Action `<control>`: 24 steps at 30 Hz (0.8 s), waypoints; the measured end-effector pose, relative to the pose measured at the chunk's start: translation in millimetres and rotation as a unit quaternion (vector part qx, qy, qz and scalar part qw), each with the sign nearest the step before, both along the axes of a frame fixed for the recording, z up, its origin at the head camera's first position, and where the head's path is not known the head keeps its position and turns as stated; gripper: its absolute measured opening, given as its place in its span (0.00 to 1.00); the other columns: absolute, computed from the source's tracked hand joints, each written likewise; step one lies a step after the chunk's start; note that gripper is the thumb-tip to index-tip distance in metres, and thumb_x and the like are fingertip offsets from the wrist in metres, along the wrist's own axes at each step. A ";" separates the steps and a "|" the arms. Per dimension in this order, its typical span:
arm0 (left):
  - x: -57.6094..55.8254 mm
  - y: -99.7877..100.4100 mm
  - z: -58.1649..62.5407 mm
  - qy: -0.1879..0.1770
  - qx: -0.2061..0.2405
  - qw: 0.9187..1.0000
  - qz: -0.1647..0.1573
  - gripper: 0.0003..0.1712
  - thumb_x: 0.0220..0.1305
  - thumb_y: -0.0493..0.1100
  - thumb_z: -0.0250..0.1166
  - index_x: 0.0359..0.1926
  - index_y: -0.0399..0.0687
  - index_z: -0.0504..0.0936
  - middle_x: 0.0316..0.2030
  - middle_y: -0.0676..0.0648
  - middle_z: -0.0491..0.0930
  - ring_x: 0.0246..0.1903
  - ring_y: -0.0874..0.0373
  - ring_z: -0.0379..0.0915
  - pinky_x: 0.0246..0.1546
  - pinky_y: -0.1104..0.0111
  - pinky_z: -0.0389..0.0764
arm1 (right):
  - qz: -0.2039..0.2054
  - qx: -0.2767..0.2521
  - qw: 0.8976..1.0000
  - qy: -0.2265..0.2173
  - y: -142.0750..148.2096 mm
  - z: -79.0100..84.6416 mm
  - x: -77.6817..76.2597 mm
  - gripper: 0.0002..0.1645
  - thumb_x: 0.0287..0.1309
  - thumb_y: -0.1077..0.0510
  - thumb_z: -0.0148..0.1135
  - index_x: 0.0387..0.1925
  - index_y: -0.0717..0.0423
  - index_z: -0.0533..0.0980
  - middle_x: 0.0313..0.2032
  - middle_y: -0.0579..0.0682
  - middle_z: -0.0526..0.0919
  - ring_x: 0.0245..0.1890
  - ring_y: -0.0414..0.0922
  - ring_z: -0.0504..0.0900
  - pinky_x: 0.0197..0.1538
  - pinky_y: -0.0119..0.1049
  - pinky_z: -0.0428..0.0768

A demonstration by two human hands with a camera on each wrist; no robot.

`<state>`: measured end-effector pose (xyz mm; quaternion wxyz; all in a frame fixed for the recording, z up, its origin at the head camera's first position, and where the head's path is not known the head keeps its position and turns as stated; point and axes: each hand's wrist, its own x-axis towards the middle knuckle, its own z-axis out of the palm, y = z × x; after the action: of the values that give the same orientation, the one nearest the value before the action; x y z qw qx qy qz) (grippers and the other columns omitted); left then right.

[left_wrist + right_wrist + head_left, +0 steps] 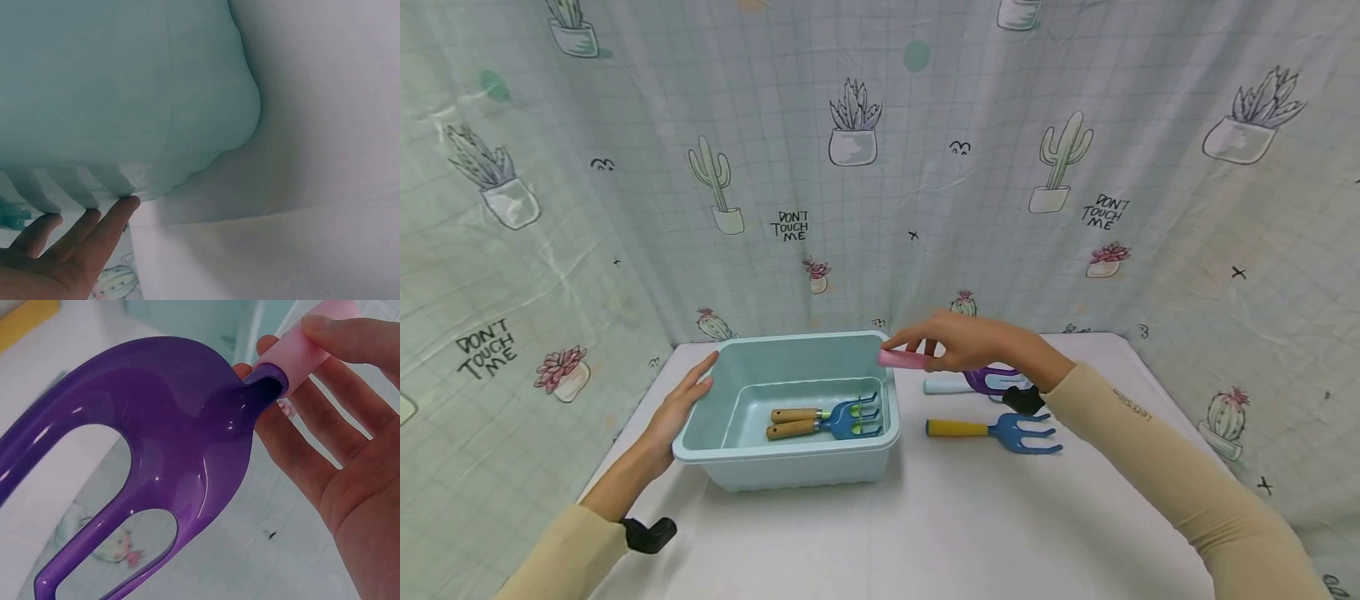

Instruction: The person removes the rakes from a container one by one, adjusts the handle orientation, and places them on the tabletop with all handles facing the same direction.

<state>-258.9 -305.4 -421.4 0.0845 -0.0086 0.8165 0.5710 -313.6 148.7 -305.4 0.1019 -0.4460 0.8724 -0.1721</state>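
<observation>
The right hand grasps the purple fork by its pink handle, centre frame, above the bin's right rim. The left hand, fingers straight, braces the bin's left wall. Judged step: transfer into the bin; next, lowering beside the two blue forks inside and releasing.

Left hand lies flat; right hand pinches, arm outstretched.

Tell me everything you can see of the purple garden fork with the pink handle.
The purple fork is a small hand tool of glossy plastic, as it looks: a broad curved head splitting into three rounded prongs, set on a pale pink handle. The right hand pinches the handle between thumb and fingers, holding the tool in the air over the white table, just right of the light blue tub. The handle points toward the tub's rim, the prongs away. Nothing but the hand touches it.
</observation>
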 end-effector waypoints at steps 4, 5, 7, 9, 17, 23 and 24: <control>1.0 0.1 0.0 0.003 0.002 1.000 0.001 0.37 0.82 0.64 0.38 0.83 0.72 0.37 0.84 0.47 0.29 0.82 0.32 0.31 0.73 0.30 0.50 | -0.019 0.007 1.000 -0.004 17.2 -8.1 5.2 0.36 0.63 0.63 0.67 0.71 0.38 0.74 0.56 0.48 0.87 0.47 0.44 0.87 0.44 0.32 0.87; 1.2 0.1 -0.1 0.004 0.003 1.000 0.001 0.37 0.82 0.64 0.38 0.83 0.72 0.37 0.84 0.47 0.29 0.82 0.31 0.31 0.73 0.30 0.51 | -0.025 0.010 1.000 -0.005 21.3 -10.6 6.9 0.35 0.64 0.62 0.67 0.71 0.37 0.74 0.55 0.48 0.87 0.47 0.44 0.87 0.43 0.31 0.87; 1.4 0.0 -0.1 0.003 0.004 1.000 0.001 0.37 0.82 0.65 0.38 0.83 0.73 0.37 0.84 0.47 0.29 0.82 0.31 0.32 0.73 0.30 0.52 | -0.037 0.017 0.999 -0.009 29.1 -16.5 10.0 0.35 0.64 0.60 0.67 0.71 0.35 0.74 0.56 0.46 0.87 0.46 0.42 0.86 0.41 0.29 0.86; 1.6 -0.4 -0.4 0.002 0.005 1.000 0.001 0.37 0.82 0.65 0.38 0.83 0.73 0.37 0.84 0.47 0.29 0.82 0.31 0.32 0.72 0.31 0.53 | -0.043 0.018 0.999 -0.021 36.3 -22.6 13.2 0.35 0.65 0.60 0.67 0.71 0.34 0.74 0.56 0.47 0.87 0.47 0.43 0.86 0.40 0.29 0.86; 0.3 -0.9 -1.1 0.003 0.007 1.000 0.000 0.37 0.82 0.65 0.38 0.83 0.74 0.37 0.84 0.48 0.28 0.82 0.31 0.32 0.72 0.30 0.52 | -0.054 0.008 0.997 -0.056 62.6 -51.5 22.7 0.35 0.63 0.61 0.68 0.70 0.37 0.74 0.56 0.48 0.86 0.45 0.40 0.85 0.45 0.31 0.86; -0.1 0.2 -1.3 0.000 0.007 1.000 0.001 0.36 0.82 0.64 0.38 0.83 0.75 0.36 0.84 0.48 0.28 0.82 0.31 0.32 0.72 0.31 0.53 | -0.031 -0.003 0.997 -0.077 75.1 -77.9 29.7 0.36 0.64 0.63 0.68 0.71 0.38 0.74 0.55 0.46 0.87 0.45 0.37 0.86 0.50 0.34 0.86; -0.3 0.4 -1.3 -0.001 0.008 1.000 0.002 0.36 0.82 0.64 0.38 0.83 0.75 0.36 0.84 0.48 0.28 0.82 0.31 0.32 0.72 0.31 0.53 | -0.030 -0.005 0.996 -0.080 76.9 -81.9 31.6 0.36 0.64 0.63 0.67 0.70 0.37 0.74 0.55 0.46 0.87 0.45 0.37 0.86 0.50 0.35 0.86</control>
<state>-259.2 -305.0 -422.7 0.0843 -0.0097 0.8120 0.5775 -281.9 225.6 -387.3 0.1641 -0.4053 0.8733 -0.2150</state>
